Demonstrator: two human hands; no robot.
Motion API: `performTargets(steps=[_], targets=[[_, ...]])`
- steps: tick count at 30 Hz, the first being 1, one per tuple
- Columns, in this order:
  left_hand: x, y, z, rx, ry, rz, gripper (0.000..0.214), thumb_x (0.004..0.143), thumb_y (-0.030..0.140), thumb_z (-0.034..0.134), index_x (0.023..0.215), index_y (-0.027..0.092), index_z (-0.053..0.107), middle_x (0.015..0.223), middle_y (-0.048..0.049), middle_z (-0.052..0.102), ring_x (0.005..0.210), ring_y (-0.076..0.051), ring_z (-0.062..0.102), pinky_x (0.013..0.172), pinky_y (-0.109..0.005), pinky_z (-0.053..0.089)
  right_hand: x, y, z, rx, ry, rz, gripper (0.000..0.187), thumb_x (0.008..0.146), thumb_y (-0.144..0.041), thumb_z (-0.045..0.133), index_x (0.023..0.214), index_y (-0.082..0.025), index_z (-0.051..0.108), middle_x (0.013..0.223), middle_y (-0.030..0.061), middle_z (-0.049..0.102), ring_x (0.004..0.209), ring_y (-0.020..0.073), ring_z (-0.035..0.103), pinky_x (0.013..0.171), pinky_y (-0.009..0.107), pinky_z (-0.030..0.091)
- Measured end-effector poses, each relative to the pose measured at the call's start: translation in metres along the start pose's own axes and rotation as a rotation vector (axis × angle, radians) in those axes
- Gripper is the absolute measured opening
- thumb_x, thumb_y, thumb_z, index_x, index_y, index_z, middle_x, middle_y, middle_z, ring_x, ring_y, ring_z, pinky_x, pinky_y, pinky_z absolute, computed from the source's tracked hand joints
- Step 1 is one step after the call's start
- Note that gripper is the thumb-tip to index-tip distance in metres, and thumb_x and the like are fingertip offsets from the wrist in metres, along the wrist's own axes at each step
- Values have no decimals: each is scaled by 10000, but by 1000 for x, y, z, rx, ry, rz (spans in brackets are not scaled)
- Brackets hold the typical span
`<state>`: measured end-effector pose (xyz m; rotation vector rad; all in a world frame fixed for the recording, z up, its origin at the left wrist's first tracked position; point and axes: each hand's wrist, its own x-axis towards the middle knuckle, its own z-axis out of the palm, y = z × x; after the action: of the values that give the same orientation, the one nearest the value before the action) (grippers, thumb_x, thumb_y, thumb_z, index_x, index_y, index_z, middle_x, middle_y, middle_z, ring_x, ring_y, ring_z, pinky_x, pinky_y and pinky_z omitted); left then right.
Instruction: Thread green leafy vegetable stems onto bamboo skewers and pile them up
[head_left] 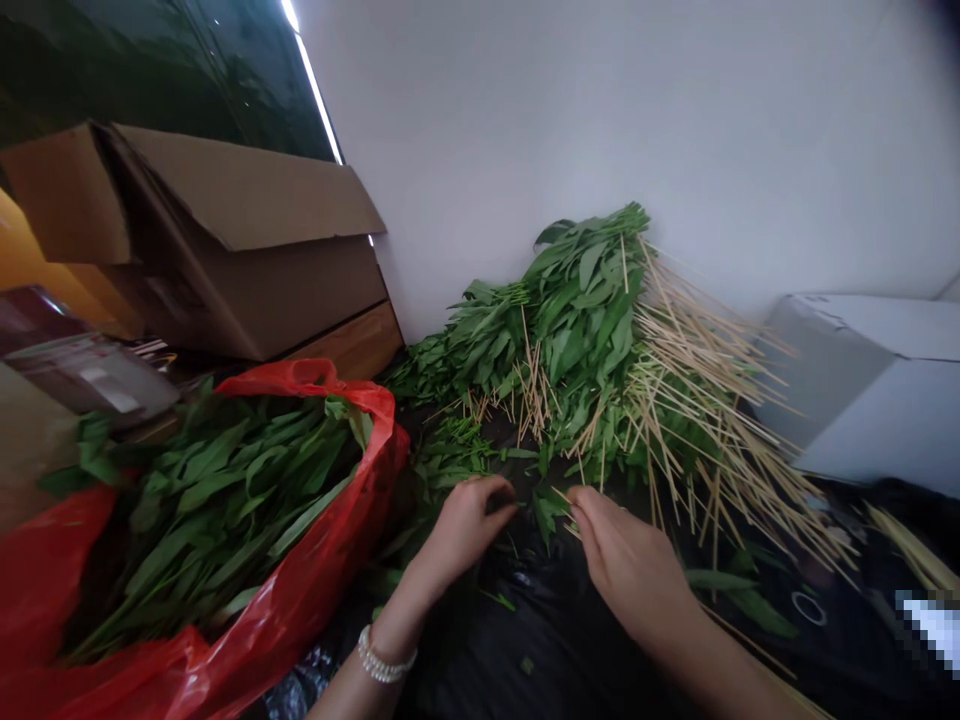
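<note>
My left hand (pixel 465 525) is curled, fingertips pinched on green leaves (pixel 450 455) lying on the black plastic sheet (pixel 540 640); a pearl bracelet (pixel 384 660) circles its wrist. My right hand (pixel 626 560) is closed in a pinch on a thin bamboo skewer (pixel 562 497) with a bunch of leaves (pixel 547 510) at its end, between the two hands. Just beyond them rises a big pile of leafy skewers (pixel 600 330) leaning toward the white wall, bare stick ends (pixel 712 420) fanning to the right.
A red plastic bag (pixel 330 590) full of loose green leaves (pixel 217 500) sits at my left. Cardboard boxes (pixel 247 250) stand behind it. A white box (pixel 870 390) stands at the right. More sticks (pixel 915 555) lie at the far right.
</note>
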<state>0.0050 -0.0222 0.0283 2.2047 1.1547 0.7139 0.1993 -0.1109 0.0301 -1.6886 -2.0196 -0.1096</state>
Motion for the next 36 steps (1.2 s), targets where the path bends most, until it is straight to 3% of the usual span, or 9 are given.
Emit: performTargets(steps=[3, 7, 11, 15, 19, 21, 27, 32, 36], targets=[[8, 1, 4, -348, 82, -80, 185, 763, 249, 646, 925, 176, 697, 890, -44, 722, 820, -198, 642, 773, -277, 467, 6, -1, 11, -85, 104, -1, 209, 943, -162, 350, 1092, -212, 488, 847, 22, 607, 753, 173, 594, 637, 276, 376], [9, -8, 18, -773, 83, -241, 290, 726, 338, 702, 909, 112, 703, 858, -86, 739, 812, -203, 661, 788, -292, 487, 2, 4, 28, -161, 146, -23, 281, 909, -95, 345, 1136, -153, 500, 867, 68, 599, 825, 202, 565, 720, 300, 401], [5, -15, 29, -921, 76, -333, 351, 716, 399, 713, 931, 121, 708, 852, -101, 746, 759, -184, 670, 754, -281, 493, -5, 9, 40, -173, 226, -119, 323, 900, -78, 307, 1148, -114, 511, 853, 81, 593, 822, 209, 554, 739, 319, 414], [5, -21, 25, -729, 86, -267, 308, 669, 360, 747, 874, 130, 740, 851, -94, 747, 774, -197, 665, 737, -269, 491, -9, 13, 48, -177, 272, -165, 311, 908, -95, 325, 1140, -111, 531, 863, 79, 602, 782, 189, 562, 704, 301, 407], [7, -33, 3, -546, 387, -301, 315, 771, 384, 622, 940, 138, 722, 848, -70, 741, 760, -193, 653, 675, -264, 489, -11, 15, 51, -189, 257, -183, 298, 919, -116, 333, 1119, -115, 553, 844, 76, 607, 770, 189, 568, 692, 304, 397], [8, -38, -8, -465, 444, -299, 297, 797, 365, 586, 935, 137, 716, 842, -67, 738, 768, -195, 655, 681, -269, 490, -11, 17, 51, -186, 253, -177, 287, 924, -125, 338, 1098, -123, 566, 829, 67, 608, 756, 184, 568, 691, 302, 395], [21, -40, -13, -82, 246, -163, 161, 797, 200, 581, 873, 180, 721, 883, -49, 731, 831, -193, 653, 775, -289, 477, -11, 17, 50, -173, 260, -194, 285, 929, -123, 329, 1072, -121, 575, 830, 65, 610, 761, 182, 568, 720, 302, 396], [30, -41, -1, 359, 197, -116, 263, 732, 122, 643, 969, 214, 710, 955, -54, 709, 945, -238, 584, 841, -337, 438, -13, 16, 54, -168, 240, -193, 282, 931, -127, 327, 1071, -130, 571, 802, 63, 600, 750, 179, 564, 699, 296, 393], [28, -45, 4, 504, 142, -147, 289, 722, 143, 660, 997, 224, 704, 964, -59, 709, 977, -253, 563, 842, -343, 425, -16, 17, 57, -182, 210, -185, 284, 923, -125, 335, 1086, -138, 567, 805, 66, 597, 758, 183, 567, 688, 300, 389]])
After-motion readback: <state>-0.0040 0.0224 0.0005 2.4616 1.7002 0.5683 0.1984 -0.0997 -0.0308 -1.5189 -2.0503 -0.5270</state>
